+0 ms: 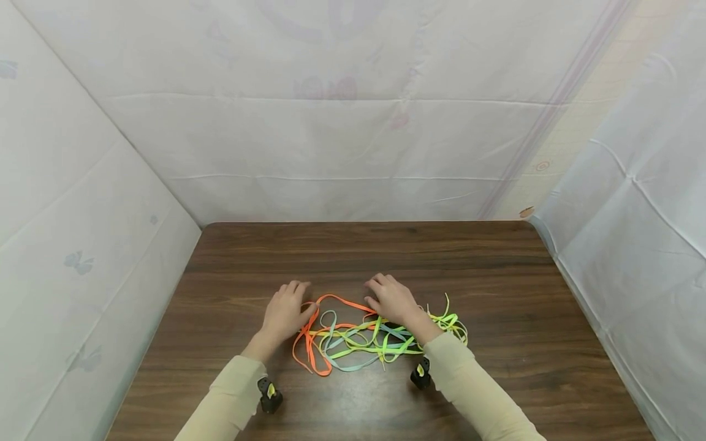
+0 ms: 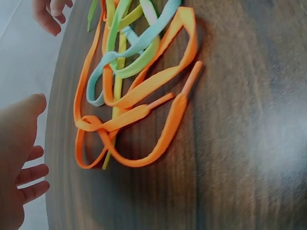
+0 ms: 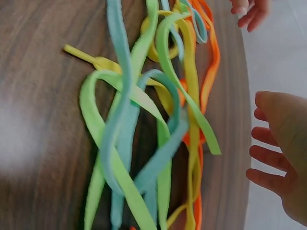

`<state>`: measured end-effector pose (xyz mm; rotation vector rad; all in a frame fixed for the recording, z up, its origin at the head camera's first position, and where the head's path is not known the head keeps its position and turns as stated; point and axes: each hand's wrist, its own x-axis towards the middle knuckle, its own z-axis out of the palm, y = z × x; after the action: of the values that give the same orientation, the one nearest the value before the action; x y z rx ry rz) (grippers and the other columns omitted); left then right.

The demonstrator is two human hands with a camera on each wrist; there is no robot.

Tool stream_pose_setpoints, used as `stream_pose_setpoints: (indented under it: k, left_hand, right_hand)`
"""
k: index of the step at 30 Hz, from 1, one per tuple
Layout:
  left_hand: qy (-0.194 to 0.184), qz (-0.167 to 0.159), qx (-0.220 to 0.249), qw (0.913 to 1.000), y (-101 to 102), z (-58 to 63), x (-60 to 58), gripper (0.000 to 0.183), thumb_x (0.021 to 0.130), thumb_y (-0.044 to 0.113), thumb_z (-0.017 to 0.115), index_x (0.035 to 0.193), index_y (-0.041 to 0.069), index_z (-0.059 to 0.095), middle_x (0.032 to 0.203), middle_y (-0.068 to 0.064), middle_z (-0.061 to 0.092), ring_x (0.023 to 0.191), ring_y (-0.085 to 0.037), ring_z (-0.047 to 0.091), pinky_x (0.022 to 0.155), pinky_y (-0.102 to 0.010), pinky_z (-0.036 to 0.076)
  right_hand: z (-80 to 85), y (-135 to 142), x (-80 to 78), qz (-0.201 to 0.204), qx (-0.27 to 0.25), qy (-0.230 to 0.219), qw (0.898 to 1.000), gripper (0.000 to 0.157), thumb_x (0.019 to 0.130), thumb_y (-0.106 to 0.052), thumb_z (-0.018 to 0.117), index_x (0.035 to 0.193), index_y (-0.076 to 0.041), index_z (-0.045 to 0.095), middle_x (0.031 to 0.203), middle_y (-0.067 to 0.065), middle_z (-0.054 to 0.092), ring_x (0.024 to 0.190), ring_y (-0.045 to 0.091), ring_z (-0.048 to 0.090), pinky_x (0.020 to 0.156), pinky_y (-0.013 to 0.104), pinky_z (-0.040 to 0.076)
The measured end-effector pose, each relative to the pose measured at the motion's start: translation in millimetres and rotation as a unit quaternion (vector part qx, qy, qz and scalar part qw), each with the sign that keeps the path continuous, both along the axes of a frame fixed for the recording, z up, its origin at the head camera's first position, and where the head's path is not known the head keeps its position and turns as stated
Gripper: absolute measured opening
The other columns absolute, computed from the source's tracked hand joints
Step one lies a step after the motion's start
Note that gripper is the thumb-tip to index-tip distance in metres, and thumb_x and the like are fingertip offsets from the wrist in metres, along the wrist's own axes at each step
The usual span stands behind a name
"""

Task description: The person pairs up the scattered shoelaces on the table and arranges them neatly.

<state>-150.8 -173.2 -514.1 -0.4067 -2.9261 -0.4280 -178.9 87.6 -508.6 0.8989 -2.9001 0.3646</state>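
Note:
A tangle of flat shoelaces lies on the table below and between my two hands. An orange shoelace (image 2: 173,117) with orange tips loops at its left end, close to my left hand (image 1: 284,311). Light blue (image 3: 120,38), green (image 3: 88,103) and yellow shoelaces (image 3: 192,86) cross one another toward the right. Above the tangle's far side hovers my right hand (image 1: 393,300), its fingers relaxed. Both hands hold nothing. Whether the left thumb touches the orange lace cannot be told from the head view; in the left wrist view the hand is apart from it.
The dark wood-grain table (image 1: 358,251) has rounded far corners. Pale sheeting (image 1: 331,141) hangs behind it and along both sides. A black wrist device (image 1: 269,395) sits by the left sleeve, another (image 1: 421,375) by the right sleeve.

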Motion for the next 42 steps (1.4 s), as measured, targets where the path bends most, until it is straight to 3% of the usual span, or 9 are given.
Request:
stream_pose_setpoints:
  k: [9, 19, 25, 33, 42]
  left_hand:
    - [0.003, -0.005, -0.017, 0.9998, 7.7, -10.9, 5.9, 0.04, 0.071, 0.031, 0.069, 0.102, 0.008, 0.059, 0.09, -0.005, 0.055, 0.081, -0.02, 0.051, 0.07, -0.036, 0.045]
    - [-0.02, 0.018, -0.027, 0.9993, 9.5, -18.9, 12.0, 0.032, 0.07, 0.028, 0.07, 0.094, 0.01, 0.06, 0.085, -0.004, 0.056, 0.078, -0.023, 0.056, 0.066, -0.038, 0.047]
    - [-0.042, 0.038, -0.029, 0.998, 10.7, -17.8, 14.2, 0.025, 0.069, 0.022, 0.071, 0.087, 0.011, 0.058, 0.08, -0.003, 0.056, 0.072, -0.02, 0.055, 0.058, -0.035, 0.045]
    - [-0.068, 0.061, -0.028, 0.9954, 12.2, -16.2, 14.2, 0.017, 0.071, 0.019, 0.069, 0.081, 0.011, 0.059, 0.072, 0.0, 0.053, 0.061, -0.016, 0.052, 0.05, -0.031, 0.042]
    - [-0.083, 0.06, -0.029, 0.9944, 14.8, -14.6, 14.9, 0.017, 0.074, 0.017, 0.066, 0.067, 0.014, 0.05, 0.06, 0.003, 0.043, 0.05, -0.011, 0.041, 0.043, -0.026, 0.032]
  right_hand:
    - [-8.5, -13.9, 8.3, 0.016, 0.007, -0.026, 1.0, 0.023, 0.086, -0.028, 0.053, 0.105, -0.016, 0.057, 0.103, 0.002, 0.052, 0.091, 0.018, 0.05, 0.072, 0.031, 0.046]
    - [-19.9, -19.4, 10.6, 0.013, 0.04, -0.005, 0.999, 0.021, 0.083, -0.03, 0.057, 0.098, -0.016, 0.059, 0.092, 0.002, 0.052, 0.078, 0.016, 0.049, 0.063, 0.028, 0.045]
    - [-24.3, -23.8, 11.8, 0.01, 0.071, 0.0, 0.997, 0.023, 0.081, -0.032, 0.058, 0.099, -0.016, 0.059, 0.089, 0.001, 0.051, 0.077, 0.016, 0.048, 0.062, 0.028, 0.043]
    - [-28.1, -28.8, 13.1, -0.001, 0.073, 0.023, 0.997, 0.019, 0.079, -0.029, 0.061, 0.09, -0.015, 0.055, 0.082, 0.001, 0.049, 0.072, 0.016, 0.047, 0.06, 0.028, 0.042]
    - [-30.6, -32.2, 10.9, -0.017, 0.075, 0.013, 0.997, 0.008, 0.083, -0.022, 0.056, 0.083, -0.015, 0.055, 0.076, 0.0, 0.05, 0.066, 0.015, 0.047, 0.055, 0.027, 0.042]
